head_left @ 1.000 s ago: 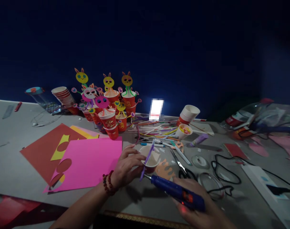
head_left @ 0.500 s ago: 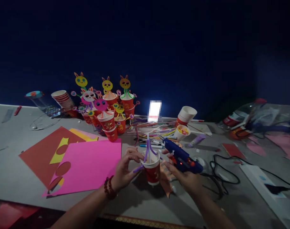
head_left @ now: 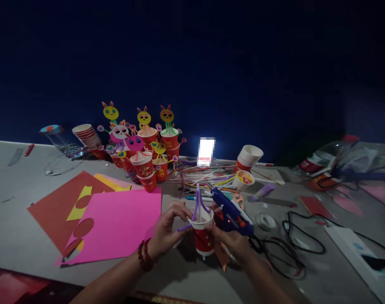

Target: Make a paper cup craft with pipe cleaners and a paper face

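Steadying the cup: both hands close in on an upright red paper cup with a white rim (head_left: 204,242), low in the middle of the grey bench (head_left: 15,228); the clock below is centred on this cup.
Step in hand: likely seating the purple, bendy, soft-looking stems (head_left: 196,207) against its inner wall.
Left hand (head_left: 165,226): at nine o'clock, fingers narrow, gripping the rim where a purple end pokes outside.
Right hand (head_left: 233,245): at four o'clock, thumb against the cup; the partly hidden fingers seem wrapped round a blue plastic hot-glue gun (head_left: 229,205).
Gun: at one to two o'clock, nozzle tilted up, red light glowing.
Next move: probably calls for light, even pressure on the joint, nozzle clear of stems and fingers.
Stems: thin, curved strands meeting in a pale upright tip.
Cup: smooth, tapering card, pale printed marks.
Sheet: smooth, flat, bright-pink paper (head_left: 126,223) at nine to ten o'clock.
Figures: round paper faces with pointed ears, on red cups (head_left: 144,165), eleven o'clock.
Pile: slender, many-coloured sticks (head_left: 208,177), twelve o'clock.
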A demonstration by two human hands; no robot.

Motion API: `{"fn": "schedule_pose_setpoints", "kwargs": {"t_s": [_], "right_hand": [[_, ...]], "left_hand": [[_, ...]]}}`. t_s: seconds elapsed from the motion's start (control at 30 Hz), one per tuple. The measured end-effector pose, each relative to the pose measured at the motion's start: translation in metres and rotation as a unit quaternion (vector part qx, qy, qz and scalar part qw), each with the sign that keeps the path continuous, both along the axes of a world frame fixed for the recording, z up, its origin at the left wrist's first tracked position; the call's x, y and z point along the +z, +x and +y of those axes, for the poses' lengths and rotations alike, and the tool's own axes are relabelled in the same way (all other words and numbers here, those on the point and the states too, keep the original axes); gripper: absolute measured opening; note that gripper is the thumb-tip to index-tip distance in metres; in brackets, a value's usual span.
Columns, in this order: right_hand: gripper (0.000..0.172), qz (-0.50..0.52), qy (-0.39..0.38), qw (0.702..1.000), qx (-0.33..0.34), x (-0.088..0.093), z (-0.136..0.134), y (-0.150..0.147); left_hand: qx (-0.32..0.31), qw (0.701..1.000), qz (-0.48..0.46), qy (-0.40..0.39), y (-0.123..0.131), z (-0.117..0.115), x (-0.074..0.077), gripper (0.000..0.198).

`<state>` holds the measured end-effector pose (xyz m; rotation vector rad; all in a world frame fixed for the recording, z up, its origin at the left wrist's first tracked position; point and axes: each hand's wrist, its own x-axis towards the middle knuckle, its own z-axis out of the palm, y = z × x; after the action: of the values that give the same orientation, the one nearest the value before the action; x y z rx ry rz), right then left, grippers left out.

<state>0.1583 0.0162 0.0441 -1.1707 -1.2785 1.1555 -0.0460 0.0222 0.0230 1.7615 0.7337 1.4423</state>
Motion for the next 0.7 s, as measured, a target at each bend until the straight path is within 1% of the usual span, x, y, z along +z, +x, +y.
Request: {"fn": "schedule_pose_setpoints", "kwargs": {"t_s": [0.13,0.33,0.43,0.57,0.7], "right_hand": [[0.038,-0.059,0.024,0.998,0.006,-0.0051,-0.0031,0.0066],[0.039,-0.156,0.069,0.985,0.002,-0.0011,-0.0018,0.0089],[0.036,-0.165,0.081,0.983,0.015,-0.0003,-0.0016,0.0080],[0.029,-0.161,0.097,0.982,0.010,-0.0029,-0.0011,0.0076],[0.020,-0.160,0.097,0.982,0.027,-0.0086,0.0002,0.0109]], "left_hand": [[-0.029,0.999,-0.023,-0.029,0.0009,-0.0003,0.0009,0.027],[-0.075,0.993,-0.070,-0.056,0.0008,0.0014,0.0014,0.028],[-0.083,0.992,-0.077,-0.062,0.0004,0.0013,0.0011,0.024],[-0.085,0.990,-0.081,-0.071,0.0007,0.0008,-0.0001,0.017],[-0.096,0.986,-0.106,-0.088,0.0023,0.0002,-0.0005,0.019]]}}
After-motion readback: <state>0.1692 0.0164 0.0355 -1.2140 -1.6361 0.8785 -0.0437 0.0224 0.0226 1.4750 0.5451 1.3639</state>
